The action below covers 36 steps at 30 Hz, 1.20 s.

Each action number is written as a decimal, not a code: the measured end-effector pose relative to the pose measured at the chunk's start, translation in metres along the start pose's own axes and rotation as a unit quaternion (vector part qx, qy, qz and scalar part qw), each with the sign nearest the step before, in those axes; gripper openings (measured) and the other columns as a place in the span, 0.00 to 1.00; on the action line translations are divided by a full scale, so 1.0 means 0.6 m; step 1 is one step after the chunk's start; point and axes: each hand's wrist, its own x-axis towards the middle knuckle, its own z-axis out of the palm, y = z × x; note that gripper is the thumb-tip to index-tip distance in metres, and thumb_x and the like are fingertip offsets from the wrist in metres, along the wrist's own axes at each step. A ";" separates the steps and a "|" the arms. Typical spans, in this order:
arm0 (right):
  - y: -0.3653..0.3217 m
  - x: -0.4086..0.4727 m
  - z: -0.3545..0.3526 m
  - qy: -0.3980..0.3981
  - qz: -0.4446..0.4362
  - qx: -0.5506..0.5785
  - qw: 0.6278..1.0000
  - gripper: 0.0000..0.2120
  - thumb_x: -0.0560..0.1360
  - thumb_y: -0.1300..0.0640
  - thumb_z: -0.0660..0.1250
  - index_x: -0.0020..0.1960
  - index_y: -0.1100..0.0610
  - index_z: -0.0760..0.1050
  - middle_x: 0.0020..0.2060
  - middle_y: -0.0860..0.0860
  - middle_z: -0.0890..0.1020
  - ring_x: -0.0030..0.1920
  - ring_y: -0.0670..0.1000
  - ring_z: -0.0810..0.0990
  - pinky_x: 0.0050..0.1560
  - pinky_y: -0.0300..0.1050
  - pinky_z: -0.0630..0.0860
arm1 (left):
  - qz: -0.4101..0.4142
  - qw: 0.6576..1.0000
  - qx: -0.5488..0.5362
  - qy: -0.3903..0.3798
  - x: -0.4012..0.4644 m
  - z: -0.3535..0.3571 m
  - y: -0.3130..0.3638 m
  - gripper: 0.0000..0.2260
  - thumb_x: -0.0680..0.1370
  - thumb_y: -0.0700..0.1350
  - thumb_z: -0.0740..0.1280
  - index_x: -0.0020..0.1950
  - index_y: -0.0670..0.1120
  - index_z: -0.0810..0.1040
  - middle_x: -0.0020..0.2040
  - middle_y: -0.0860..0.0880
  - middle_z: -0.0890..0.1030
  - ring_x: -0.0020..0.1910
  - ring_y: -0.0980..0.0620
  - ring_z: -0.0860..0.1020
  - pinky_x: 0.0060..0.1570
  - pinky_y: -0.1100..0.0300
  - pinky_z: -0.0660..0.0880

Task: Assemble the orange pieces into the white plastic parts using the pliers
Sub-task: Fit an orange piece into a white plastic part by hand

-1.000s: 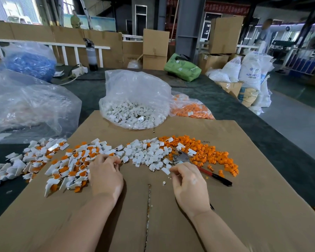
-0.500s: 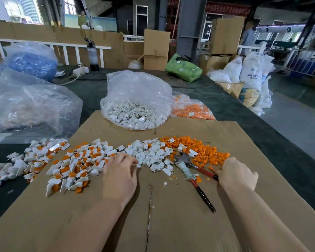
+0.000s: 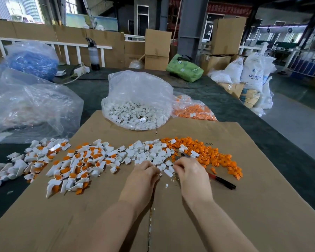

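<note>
Loose white plastic parts [image 3: 149, 153] lie in a heap mid-cardboard, with a spread of orange pieces [image 3: 214, 156] to their right. Finished white parts with orange inserts [image 3: 80, 165] are scattered to the left. My left hand [image 3: 142, 176] sits at the near edge of the white heap, fingers curled in, pinching a white part; the fingertips are hidden. My right hand [image 3: 191, 174] grips the pliers [image 3: 224, 182]. Their jaws poke out beyond my fingers and a red-and-black handle sticks out to the right.
The cardboard sheet [image 3: 244, 206] covers a dark table. Behind the heaps stand a clear bag of white parts [image 3: 136, 113] and a bag of orange pieces [image 3: 195, 110]. A large clear bag [image 3: 29, 106] and a blue-filled bag [image 3: 33, 59] are at the left.
My right hand left the orange pile, came back left and picked up the pliers, which had been lying loose. My left hand drew right and nearer along the white heap.
</note>
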 end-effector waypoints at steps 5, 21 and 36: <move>-0.001 -0.021 0.037 -0.019 -0.008 0.019 1.000 0.09 0.79 0.62 0.61 0.56 0.59 0.78 0.49 0.53 0.77 0.49 0.52 0.76 0.49 0.43 0.72 | -0.003 1.000 -0.010 0.002 -0.006 -0.008 0.003 0.05 0.79 0.45 0.64 0.50 0.46 0.78 0.50 0.54 0.75 0.50 0.55 0.73 0.44 0.68 0.64; 0.002 -0.037 0.036 0.046 -0.016 0.052 0.997 0.09 0.76 0.65 0.65 0.54 0.58 0.81 0.45 0.49 0.80 0.45 0.45 0.76 0.44 0.22 0.64 | -0.044 0.998 -0.031 -0.027 -0.007 -0.009 0.021 0.17 0.78 0.40 0.62 0.67 0.49 0.72 0.50 0.55 0.65 0.52 0.56 0.74 0.47 0.73 0.64; 0.000 -0.040 0.032 0.032 -0.003 0.134 0.990 0.04 0.75 0.56 0.68 0.43 0.56 0.78 0.37 0.47 0.80 0.39 0.46 0.77 0.40 0.39 0.73 | -0.180 0.955 -0.236 0.021 -0.005 -0.007 0.032 0.11 0.76 0.45 0.67 0.44 0.64 0.74 0.38 0.58 0.76 0.38 0.64 0.74 0.36 0.75 0.67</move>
